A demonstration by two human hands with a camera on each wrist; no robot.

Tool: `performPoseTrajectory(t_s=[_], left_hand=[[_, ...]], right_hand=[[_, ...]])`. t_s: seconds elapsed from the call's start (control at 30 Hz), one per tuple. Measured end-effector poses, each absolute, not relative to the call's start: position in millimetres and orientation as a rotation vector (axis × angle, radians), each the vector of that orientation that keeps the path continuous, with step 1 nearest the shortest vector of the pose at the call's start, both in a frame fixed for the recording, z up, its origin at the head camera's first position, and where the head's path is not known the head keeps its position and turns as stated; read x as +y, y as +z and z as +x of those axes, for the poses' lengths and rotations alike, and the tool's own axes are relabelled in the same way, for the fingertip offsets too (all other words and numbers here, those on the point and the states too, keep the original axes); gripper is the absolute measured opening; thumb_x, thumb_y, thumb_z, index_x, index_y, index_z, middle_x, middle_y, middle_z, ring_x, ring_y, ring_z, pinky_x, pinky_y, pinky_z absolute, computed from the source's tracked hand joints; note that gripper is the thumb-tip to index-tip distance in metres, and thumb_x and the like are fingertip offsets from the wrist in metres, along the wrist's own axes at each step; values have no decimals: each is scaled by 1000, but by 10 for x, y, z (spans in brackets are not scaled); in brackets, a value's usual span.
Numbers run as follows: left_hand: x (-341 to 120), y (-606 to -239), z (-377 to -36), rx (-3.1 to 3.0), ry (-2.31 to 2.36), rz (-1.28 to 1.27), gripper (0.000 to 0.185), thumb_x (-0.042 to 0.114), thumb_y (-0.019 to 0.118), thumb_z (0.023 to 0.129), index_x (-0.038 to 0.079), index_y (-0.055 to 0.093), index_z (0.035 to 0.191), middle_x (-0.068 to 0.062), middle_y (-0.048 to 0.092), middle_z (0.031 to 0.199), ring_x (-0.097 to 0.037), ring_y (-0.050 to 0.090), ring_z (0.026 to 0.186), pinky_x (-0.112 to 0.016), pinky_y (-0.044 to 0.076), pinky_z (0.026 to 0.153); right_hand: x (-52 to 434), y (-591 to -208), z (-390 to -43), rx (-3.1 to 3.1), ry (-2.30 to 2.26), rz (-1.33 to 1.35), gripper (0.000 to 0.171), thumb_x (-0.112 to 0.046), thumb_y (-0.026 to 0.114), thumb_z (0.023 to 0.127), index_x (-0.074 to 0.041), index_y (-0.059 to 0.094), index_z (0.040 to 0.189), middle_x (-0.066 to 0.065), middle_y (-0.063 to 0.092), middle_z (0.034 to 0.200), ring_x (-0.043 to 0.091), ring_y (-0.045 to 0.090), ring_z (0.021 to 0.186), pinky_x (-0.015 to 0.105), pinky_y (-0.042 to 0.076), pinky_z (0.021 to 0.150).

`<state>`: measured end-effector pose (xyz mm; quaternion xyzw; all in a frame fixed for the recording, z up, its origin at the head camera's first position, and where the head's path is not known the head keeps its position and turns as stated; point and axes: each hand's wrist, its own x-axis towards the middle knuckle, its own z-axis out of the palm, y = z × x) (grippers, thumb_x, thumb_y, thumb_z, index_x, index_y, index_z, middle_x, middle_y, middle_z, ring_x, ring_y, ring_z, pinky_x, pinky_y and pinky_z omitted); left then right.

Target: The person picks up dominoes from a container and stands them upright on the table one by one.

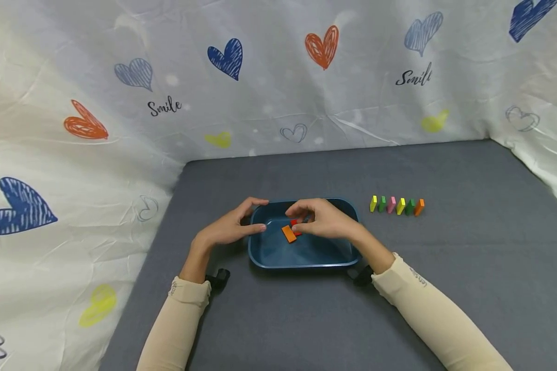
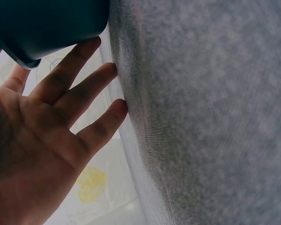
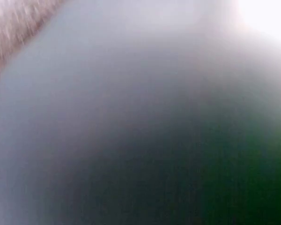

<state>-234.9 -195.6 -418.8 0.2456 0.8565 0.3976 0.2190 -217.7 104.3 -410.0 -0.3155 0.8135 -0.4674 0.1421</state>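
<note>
A dark blue tray (image 1: 278,256) lies on the grey cloth. Inside it are an orange domino block (image 1: 289,234) and a red domino block (image 1: 294,222), which is partly hidden. My left hand (image 1: 229,225) is at the tray's left end, its thumb reaching over the rim. In the left wrist view the fingers are spread and fairly straight, one fingertip right at the tray wall (image 2: 61,26). Over the tray, my right hand (image 1: 327,219) has bent fingers, and its thumb tip overlaps the red block. I cannot tell whether it pinches that block. The right wrist view is blurred.
To the right of the tray, several domino blocks (image 1: 401,206) in yellow, green, pink and orange stand upright in a row. A white curtain (image 1: 269,103) printed with hearts hangs behind and to the left of the grey-covered table (image 1: 306,324).
</note>
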Motion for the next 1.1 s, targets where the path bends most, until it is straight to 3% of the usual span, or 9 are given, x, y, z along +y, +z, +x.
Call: performPoseTrajectory(t_s=[0.27,0.47,0.77,1.1], left_hand=[[-1943,-4158,-2321,2376,1103,673,61,41,66,99,36,34,151,-3,38,159,-31,49,140,-57,45,108],[-1944,-4163,-2330,2377,1104,678,60,40,66,99,36,35,151,-3,38,159,-31,45,144,-58,44,110],[-1953,-4166,-2339,2377,1104,672,58,40,66,99,37,36,149,-1,32,163,-34,36,150,-61,39,114],[-1954,-4171,-2337,2367,1116,660,58,41,67,99,38,36,149,0,27,166,-37,27,155,-64,34,116]], right_hand=[[904,-4155,-2103,2389,-1254,-939,40,-8,74,93,3,63,130,18,70,122,25,68,102,31,57,85],[876,-4139,-2086,2370,-1183,-913,45,-9,75,93,5,60,133,20,69,125,30,67,106,34,57,90],[851,-4179,-2119,2391,-1125,-932,47,-10,77,91,5,60,132,19,69,123,27,67,103,36,57,92],[863,-4172,-2129,2270,-1040,-1049,40,-10,79,89,-3,66,126,12,68,126,25,64,105,37,54,94]])
